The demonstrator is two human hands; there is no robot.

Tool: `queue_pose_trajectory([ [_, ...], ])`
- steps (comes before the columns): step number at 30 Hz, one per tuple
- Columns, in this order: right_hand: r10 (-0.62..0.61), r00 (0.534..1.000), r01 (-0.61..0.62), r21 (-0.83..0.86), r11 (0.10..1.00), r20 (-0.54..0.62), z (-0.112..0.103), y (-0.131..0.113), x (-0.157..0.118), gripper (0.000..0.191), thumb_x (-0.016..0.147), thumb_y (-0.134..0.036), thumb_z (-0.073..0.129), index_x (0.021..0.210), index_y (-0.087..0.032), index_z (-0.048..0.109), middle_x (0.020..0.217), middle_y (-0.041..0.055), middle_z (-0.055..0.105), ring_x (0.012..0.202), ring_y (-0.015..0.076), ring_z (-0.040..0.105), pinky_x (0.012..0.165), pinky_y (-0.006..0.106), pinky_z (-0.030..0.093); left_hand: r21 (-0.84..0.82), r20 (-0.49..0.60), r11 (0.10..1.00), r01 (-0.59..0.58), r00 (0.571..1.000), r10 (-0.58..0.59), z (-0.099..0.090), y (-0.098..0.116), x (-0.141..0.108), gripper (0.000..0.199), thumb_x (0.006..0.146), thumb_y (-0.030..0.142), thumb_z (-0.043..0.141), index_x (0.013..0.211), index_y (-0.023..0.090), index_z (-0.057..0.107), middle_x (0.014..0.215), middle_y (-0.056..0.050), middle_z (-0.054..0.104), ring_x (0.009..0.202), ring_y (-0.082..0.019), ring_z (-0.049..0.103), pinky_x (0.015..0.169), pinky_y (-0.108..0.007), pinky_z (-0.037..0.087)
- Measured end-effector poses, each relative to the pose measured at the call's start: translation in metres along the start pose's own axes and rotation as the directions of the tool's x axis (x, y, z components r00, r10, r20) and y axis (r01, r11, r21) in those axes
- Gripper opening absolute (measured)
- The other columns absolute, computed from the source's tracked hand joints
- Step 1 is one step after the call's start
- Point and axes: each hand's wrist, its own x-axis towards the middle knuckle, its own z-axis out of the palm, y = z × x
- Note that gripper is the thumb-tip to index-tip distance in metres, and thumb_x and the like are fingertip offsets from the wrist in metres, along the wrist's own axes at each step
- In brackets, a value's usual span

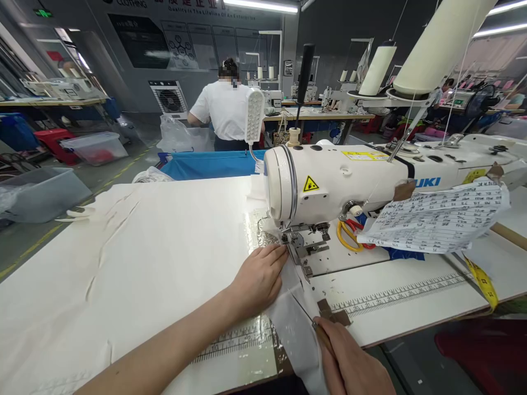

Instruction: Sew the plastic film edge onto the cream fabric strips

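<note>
My left hand lies on a strip of white fabric just in front of the presser foot area of a white sewing machine. Its fingers are stretched out together and flat, pressing the cloth against the machine bed. Lower right, my right hand is closed around the handle of an awl, whose thin metal spike points up and left over the fabric. The cloth hangs down past the table's front edge between my hands. My fingertips partly hide the spot where the fabric meets the needle.
Yellow- and red-handled scissors lie behind the needle area. A handwritten sheet is taped to the machine, with a yellow tape measure beyond it. Thread cones stand above. A person in a white shirt is behind the blue cloth bin.
</note>
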Motion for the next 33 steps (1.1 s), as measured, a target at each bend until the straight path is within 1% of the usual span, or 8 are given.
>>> queue_pose_trajectory([
  [2,-0.039,0.999,0.039,-0.034,0.999,-0.004,0.000,0.002,0.002,0.032,0.100,-0.017,0.029,0.128,-0.016,0.044,0.104,0.0144,0.074,0.085,0.0243,0.076,0.052,0.025,0.061,0.000,0.018,1.000,-0.004,1.000,0.004,-0.001,-0.001,0.000,0.048,0.094,0.021,0.037,0.138,0.005,0.048,0.141,-0.012,0.052,0.131,-0.027,0.045,0.111,-0.043,0.040],
  [5,-0.050,0.999,0.050,-0.077,0.996,0.005,0.000,0.004,0.004,0.032,0.100,-0.019,0.029,0.128,-0.015,0.044,0.105,0.0149,0.074,0.085,0.0246,0.076,0.052,0.025,0.061,0.005,0.030,1.000,-0.011,0.999,0.011,-0.001,0.001,0.000,0.049,0.095,0.022,0.036,0.139,0.003,0.047,0.142,-0.014,0.050,0.132,-0.029,0.044,0.111,-0.045,0.039],
  [11,-0.066,0.998,0.067,-0.097,0.993,0.013,-0.003,0.003,0.008,0.032,0.099,-0.016,0.029,0.128,-0.014,0.044,0.103,0.0145,0.074,0.085,0.0245,0.075,0.042,0.024,0.057,-0.002,-0.011,1.000,0.026,1.000,-0.026,0.003,0.008,0.001,0.049,0.093,0.019,0.036,0.138,0.000,0.045,0.140,-0.019,0.050,0.131,-0.030,0.043,0.110,-0.047,0.041],
  [15,-0.015,0.999,0.017,-0.055,0.998,0.047,-0.007,0.001,0.015,0.030,0.098,-0.015,0.031,0.125,-0.015,0.045,0.101,0.0129,0.072,0.086,0.0239,0.075,0.040,0.024,0.054,-0.012,-0.018,0.999,0.032,0.999,-0.032,0.003,0.008,0.000,0.048,0.093,0.019,0.037,0.137,0.002,0.046,0.139,-0.018,0.051,0.131,-0.030,0.043,0.109,-0.048,0.041],
  [18,0.035,0.995,-0.034,-0.021,0.999,0.097,-0.008,0.000,0.020,0.030,0.097,-0.014,0.033,0.123,-0.017,0.046,0.100,0.0106,0.070,0.083,0.0227,0.074,0.044,0.025,0.056,0.007,-0.015,1.000,0.011,1.000,-0.011,0.003,0.008,-0.002,0.049,0.093,0.019,0.036,0.138,0.003,0.045,0.142,-0.018,0.049,0.133,-0.030,0.041,0.110,-0.049,0.040],
  [21,0.050,0.994,-0.048,-0.022,0.999,0.095,-0.007,-0.002,0.023,0.030,0.096,-0.013,0.033,0.123,-0.018,0.046,0.100,0.0099,0.069,0.081,0.0226,0.073,0.049,0.027,0.058,0.042,-0.024,0.999,-0.011,1.000,0.012,0.005,0.010,-0.006,0.050,0.093,0.020,0.036,0.139,0.002,0.044,0.143,-0.018,0.047,0.134,-0.031,0.041,0.110,-0.048,0.039],
  [26,0.065,0.995,-0.062,-0.033,0.998,0.076,-0.006,-0.005,0.025,0.031,0.097,-0.014,0.032,0.123,-0.019,0.047,0.100,0.0084,0.068,0.074,0.0202,0.071,0.051,0.028,0.055,0.074,-0.072,0.997,0.005,0.997,0.001,0.011,0.014,-0.010,0.049,0.095,0.022,0.036,0.140,0.005,0.044,0.145,-0.015,0.046,0.137,-0.029,0.037,0.113,-0.045,0.034],
  [33,0.101,0.989,-0.102,0.003,0.995,0.106,-0.007,-0.009,0.031,0.032,0.098,-0.014,0.031,0.125,-0.020,0.046,0.097,0.0062,0.067,0.067,0.0176,0.069,0.048,0.026,0.050,0.062,-0.058,0.998,-0.021,0.998,0.024,0.006,0.018,-0.011,0.046,0.096,0.023,0.034,0.136,0.005,0.049,0.141,-0.016,0.050,0.134,-0.030,0.041,0.112,-0.048,0.035],
])
